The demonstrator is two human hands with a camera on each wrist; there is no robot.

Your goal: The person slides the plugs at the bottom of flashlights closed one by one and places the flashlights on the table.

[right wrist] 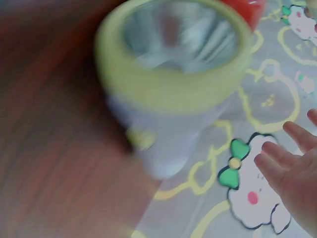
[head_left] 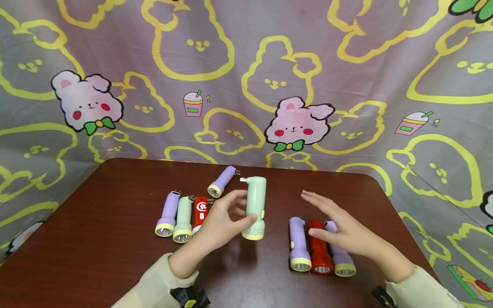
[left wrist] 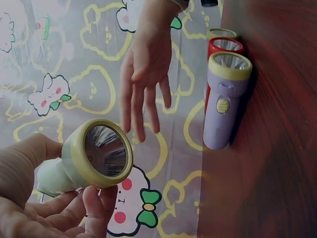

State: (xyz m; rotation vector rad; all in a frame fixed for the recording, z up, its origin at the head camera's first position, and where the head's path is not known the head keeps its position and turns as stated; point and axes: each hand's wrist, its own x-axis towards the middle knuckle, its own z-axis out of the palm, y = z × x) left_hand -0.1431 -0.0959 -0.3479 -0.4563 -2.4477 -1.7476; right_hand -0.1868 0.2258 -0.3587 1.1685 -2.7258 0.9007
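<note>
Head view: green flashlight (head_left: 256, 199) between left fingers (head_left: 236, 196), clamped on it; right fingers (head_left: 322, 204) spread apart.

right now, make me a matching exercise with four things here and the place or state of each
1. left hand
2. plain red flashlight
3. right hand
4. red flashlight with white emblem

a. holds nothing
b. beside an unheld green flashlight
c. holds a pale green flashlight
d. between two purple flashlights

Pairs: 1-c, 2-d, 3-a, 4-b
</note>
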